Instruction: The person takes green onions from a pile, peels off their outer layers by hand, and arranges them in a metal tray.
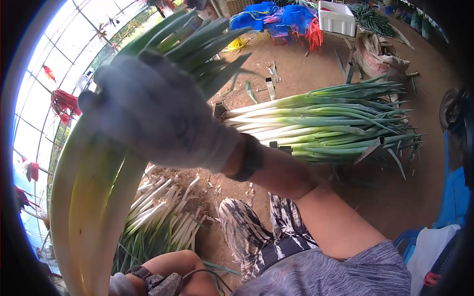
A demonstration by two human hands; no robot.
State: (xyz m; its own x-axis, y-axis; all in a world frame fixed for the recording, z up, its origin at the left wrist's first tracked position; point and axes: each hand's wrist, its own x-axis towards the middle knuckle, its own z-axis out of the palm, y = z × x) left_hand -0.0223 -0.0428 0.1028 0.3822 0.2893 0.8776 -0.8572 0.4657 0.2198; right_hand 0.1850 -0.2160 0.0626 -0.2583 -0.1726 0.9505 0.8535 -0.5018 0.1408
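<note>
Close to the camera, my gloved right hand (158, 108) is wrapped round several large leeks (89, 207). Their pale stalks hang down the left side, and green leaves fan out above the hand. Only the cuff end of my gloved left hand (120, 285) shows at the bottom left, beside the lower stalks; its fingers are hidden. A row of leeks (316, 121) lies across a metal rack on the right, white ends toward the left. More leeks (153, 212) lie in a pile on the ground at lower left.
Blue and red netting (276, 19) and a white foam box (336, 18) stand at the back. A sack (377, 56) sits behind the rack. Blue chairs (452, 190) are at the right edge. Wire mesh (49, 74) with red ties runs along the left.
</note>
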